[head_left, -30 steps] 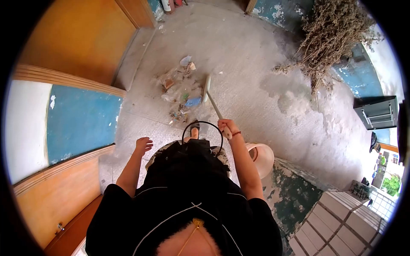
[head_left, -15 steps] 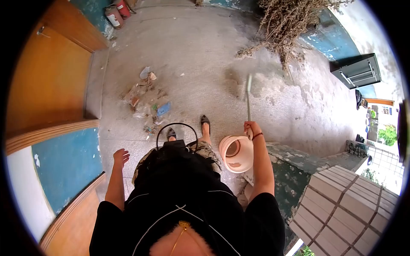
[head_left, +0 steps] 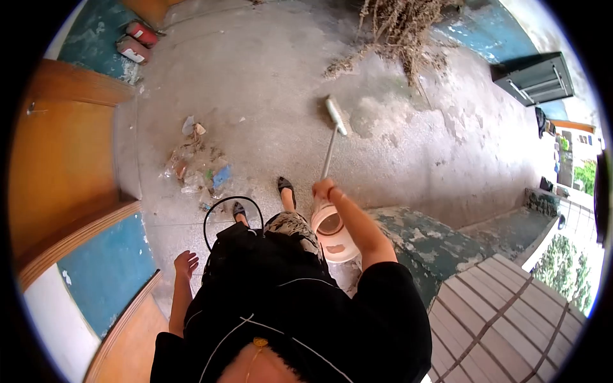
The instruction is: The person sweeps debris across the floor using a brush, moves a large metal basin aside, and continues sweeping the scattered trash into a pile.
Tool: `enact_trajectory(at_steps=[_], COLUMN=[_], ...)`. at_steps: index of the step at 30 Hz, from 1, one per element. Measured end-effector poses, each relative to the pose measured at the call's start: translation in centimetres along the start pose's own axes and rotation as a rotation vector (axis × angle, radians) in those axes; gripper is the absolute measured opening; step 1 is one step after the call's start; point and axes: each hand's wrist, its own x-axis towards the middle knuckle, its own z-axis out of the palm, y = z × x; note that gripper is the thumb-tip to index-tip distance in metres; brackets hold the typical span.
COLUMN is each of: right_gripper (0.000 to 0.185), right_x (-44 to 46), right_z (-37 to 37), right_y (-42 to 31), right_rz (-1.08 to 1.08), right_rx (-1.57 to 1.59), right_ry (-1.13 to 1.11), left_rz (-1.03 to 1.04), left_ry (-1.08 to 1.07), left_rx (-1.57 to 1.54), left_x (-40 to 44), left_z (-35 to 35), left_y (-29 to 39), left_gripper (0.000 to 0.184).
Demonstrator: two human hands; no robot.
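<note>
My right hand (head_left: 327, 190) is closed round the pale handle of a broom (head_left: 329, 153). Its narrow bristled head lies out in front on the concrete floor. Just below that hand stands a pale pink plastic bucket (head_left: 338, 247), partly covered by my forearm; a brownish patch shows on it. My left hand (head_left: 186, 263) hangs at my side with its fingers apart, holding nothing. Ahead and to the left is a litter pile (head_left: 195, 167) of plastic scraps and dirt, including a blue piece (head_left: 221, 175).
Dry brush (head_left: 412, 32) leans at the far wall. Fire extinguishers (head_left: 137, 41) stand by the wall at far left, near an orange door (head_left: 60, 159). A dark cabinet (head_left: 536, 80) is at the right. A peeling green ledge (head_left: 424, 246) and tiled wall (head_left: 491, 313) border my right side.
My right hand and the broom have swung left, and the broom head has turned so its bristles show. The view has turned slightly; my left hand stays low at my side.
</note>
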Motion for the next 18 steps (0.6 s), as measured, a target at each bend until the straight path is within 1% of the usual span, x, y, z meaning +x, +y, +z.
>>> enact_trajectory(at_steps=[2, 4, 5, 7, 8, 9, 10, 11, 12, 14, 15, 17, 18], right_gripper=[0.026, 0.02, 0.02, 0.021, 0.021, 0.016, 0.012, 0.011, 0.012, 0.011, 0.011, 0.01, 0.01], right_x=[-2.4, -2.8, -3.0, -3.6, -2.8, -1.6, -1.9, -2.4, -5.5, -6.1, -5.7, -4.5, -4.2], right_z=[-0.1, 1.8, 2.2, 1.4, 1.9, 2.5, 0.5, -1.9, -7.6, -10.7, -11.4, -12.6, -13.3], right_y=[-3.8, -4.9, -5.2, -5.5, -4.1, -1.8, -1.7, -1.1, -3.1, -3.1, -2.6, -1.8, -1.7], right_rz=[0.354, 0.481, 0.466, 0.401, 0.386, -0.064, -0.516, -0.158, 0.238, 0.224, 0.207, 0.182, 0.168], right_rx=[0.608, 0.632, 0.623, 0.582, 0.564, 0.315, 0.058, 0.583, 1.077, 1.12, 1.085, 1.119, 1.09], right_ry=[-0.016, 0.045, 0.039, -0.101, -0.106, 0.007, 0.114, 0.004, -0.114, -0.129, -0.154, -0.091, -0.117], left_rz=[0.004, 0.01, 0.02, 0.044, 0.046, 0.059, 0.074, 0.076, 0.075, 0.068, 0.069, 0.068, 0.073], left_ry=[-0.011, 0.004, 0.006, 0.009, 0.02, 0.02, 0.024, 0.045, 0.064, 0.079, 0.101, 0.134, 0.139], left_rx=[0.01, 0.012, 0.004, -0.012, -0.032, -0.033, -0.036, -0.043, -0.073, -0.101, -0.125, -0.189, -0.208], left_x=[-0.9, -1.4, -1.5, -2.0, -2.3, -2.5, -2.9, -3.2, -3.2, -3.1, -3.5, -4.6, -5.3], left_z=[1.9, 3.6, 4.0, 5.1, 5.4, 5.6, 5.8, 5.9, 5.6, 5.0, 4.9, 4.7, 4.3], left_y=[0.8, 1.6, 1.8, 2.3, 2.4, 2.4, 2.5, 2.6, 2.3, 1.1, 0.7, -0.4, -1.2], left_gripper=[0.033, 0.032, 0.032, 0.032, 0.032, 0.032, 0.032, 0.033, 0.033, 0.033, 0.032, 0.032, 0.032])
